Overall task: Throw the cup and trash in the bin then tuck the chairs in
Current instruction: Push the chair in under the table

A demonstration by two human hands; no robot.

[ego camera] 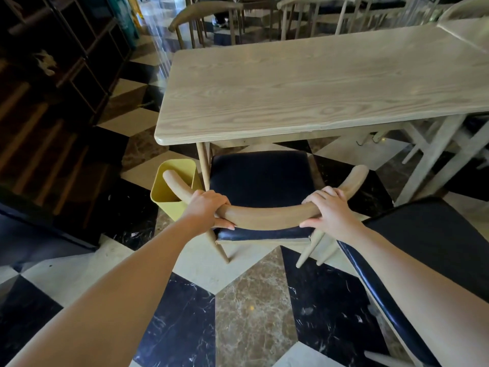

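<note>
- Gripping the chair's curved backrest (267,217), both hands, left hand (205,207) and right hand (329,211), are wrapped closed around it.
- Pushing crooked risks its arm clipping the desk leg (203,165) or yellow bin (172,192) beyond the left hand.

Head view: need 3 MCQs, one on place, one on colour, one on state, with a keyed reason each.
1. Where is the bin relative to the chair?
A. On the person's left of it, on the floor
B. On the table
C. On the chair's seat

2. What colour is the bin?
A. Red
B. Yellow
C. Black

3. What are the hands doing?
A. Both grip the chair's curved backrest
B. Both hang free
C. One holds a cup

Key: 1 A, the bin stands on the tiles beside the table leg. 2 B, its walls are yellow. 3 A, the left hand and right hand wrap the rail.
</note>
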